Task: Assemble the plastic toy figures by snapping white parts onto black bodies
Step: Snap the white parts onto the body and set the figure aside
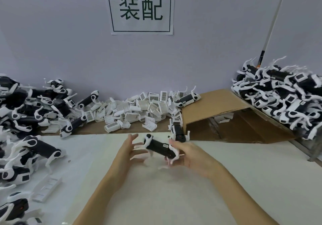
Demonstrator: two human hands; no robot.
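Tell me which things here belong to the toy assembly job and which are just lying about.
Part of the job:
- black toy body, gripped by the right hand
- left hand, fingers spread beside it
- pile of loose white parts
- heaps of figures, left and right

Lying about:
- cardboard box
- wall sign

Light: bright, even, diffuse; source not visible.
Shadows: faint, soft.
Glare: none evident.
Blur: left hand [129,150] and right hand [189,156] motion-smeared.
Edges: wide-angle bowing; periphery soft.

Pale grey wall [61,41], paper sign [141,6] (two green characters), white tabletop [174,198], cardboard sheet [217,106]
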